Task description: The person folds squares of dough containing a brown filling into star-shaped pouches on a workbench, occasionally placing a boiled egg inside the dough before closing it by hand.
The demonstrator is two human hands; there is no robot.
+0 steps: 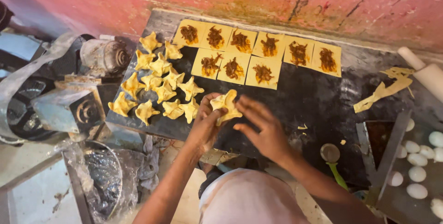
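Yellow dough everywhere on this dark slab (pixel 314 99)! Left hand (pixel 206 121) pinches a folded dumpling (pixel 225 105) between thumb and fingers, holding it just above the slab's near edge. Right hand (pixel 260 129) sits beside it, fingers spread, fingertips touching the dumpling's right side. Count the flat squares (pixel 258 53) along the wall: six in the back row, three in the front, nine in all, each with a dab of brown filling. Left of the hands, a cluster of finished folded pieces (pixel 159 87), about fourteen, packed close together. Over on the right, one strip of dough trimmings (pixel 385 87), and a white rolling pin (pixel 424 71) at the edge. Lower right, white dough balls (pixel 417 173), roughly nine showing, and a green-handled scoop (pixel 333 159) near the right wrist.
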